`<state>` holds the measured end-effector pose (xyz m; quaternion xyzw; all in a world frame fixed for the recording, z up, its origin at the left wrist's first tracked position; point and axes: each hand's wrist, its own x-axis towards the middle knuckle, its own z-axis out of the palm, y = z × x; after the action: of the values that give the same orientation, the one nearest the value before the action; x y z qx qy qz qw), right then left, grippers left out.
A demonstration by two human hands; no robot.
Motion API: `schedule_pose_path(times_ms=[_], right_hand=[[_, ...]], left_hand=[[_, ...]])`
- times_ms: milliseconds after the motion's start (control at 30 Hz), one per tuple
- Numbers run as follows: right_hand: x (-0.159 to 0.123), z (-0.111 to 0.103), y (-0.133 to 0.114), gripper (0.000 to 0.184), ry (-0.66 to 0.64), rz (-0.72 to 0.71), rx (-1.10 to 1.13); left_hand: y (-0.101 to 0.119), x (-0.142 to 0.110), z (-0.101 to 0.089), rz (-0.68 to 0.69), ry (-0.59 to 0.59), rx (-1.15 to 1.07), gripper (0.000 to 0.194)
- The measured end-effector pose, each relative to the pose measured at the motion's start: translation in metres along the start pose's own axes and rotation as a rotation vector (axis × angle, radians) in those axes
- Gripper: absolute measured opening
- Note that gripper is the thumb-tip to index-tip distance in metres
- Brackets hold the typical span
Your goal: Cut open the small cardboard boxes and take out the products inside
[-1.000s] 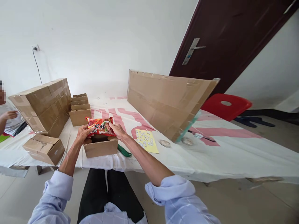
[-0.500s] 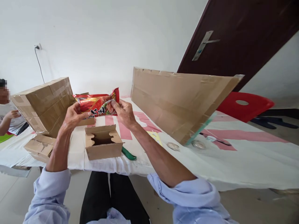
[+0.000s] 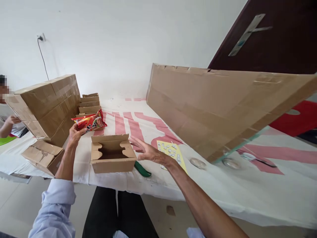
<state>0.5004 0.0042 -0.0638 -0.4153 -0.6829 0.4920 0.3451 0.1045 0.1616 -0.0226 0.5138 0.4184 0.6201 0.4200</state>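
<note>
My left hand (image 3: pixel 76 133) grips a shiny red food packet (image 3: pixel 92 122) by its left end and holds it above the table, behind a small cardboard box (image 3: pixel 113 165). That box stands with its top open, its side flaps folded inward and its back flap up. Beside its right edge is my right hand (image 3: pixel 146 151), fingers stretched out and holding nothing. A green curved object (image 3: pixel 143 169) lies on the cloth just right of the box. Behind the packet stands a row of several open cardboard boxes (image 3: pixel 89 103).
A large taped carton (image 3: pixel 47 109) stands at the left, with a closed small box (image 3: pixel 42 155) before it. A big cardboard panel (image 3: pixel 210 109) leans at the right. A yellow sticker sheet (image 3: pixel 170 152) lies on the table. Another person's hand (image 3: pixel 13 120) shows far left.
My right hand has let go of the packet and moved down to the box's right side. My left hand has lowered the packet slightly to the left. The view has shifted right.
</note>
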Motion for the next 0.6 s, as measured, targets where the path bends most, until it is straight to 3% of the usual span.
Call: schedule_pose_path(times_ms=[133,333,467,600], right_hand=[[-0.008,0.011,0.005,0.152,0.003,-0.033,-0.028],[0.001,0.011,0.013,0.136,0.098,0.043,0.021],[0.015,0.013,0.013,0.107,0.13,0.101,-0.012],[0.033,0.024,0.013,0.06,0.209,0.096,-0.088]], left_hand=[[-0.039,0.01,-0.002,-0.087,-0.007,0.067,0.069],[-0.068,0.04,0.005,-0.173,0.004,0.162,0.061],[-0.08,0.057,0.009,-0.198,0.013,0.219,0.059],[-0.088,0.057,0.011,-0.225,0.019,0.286,0.059]])
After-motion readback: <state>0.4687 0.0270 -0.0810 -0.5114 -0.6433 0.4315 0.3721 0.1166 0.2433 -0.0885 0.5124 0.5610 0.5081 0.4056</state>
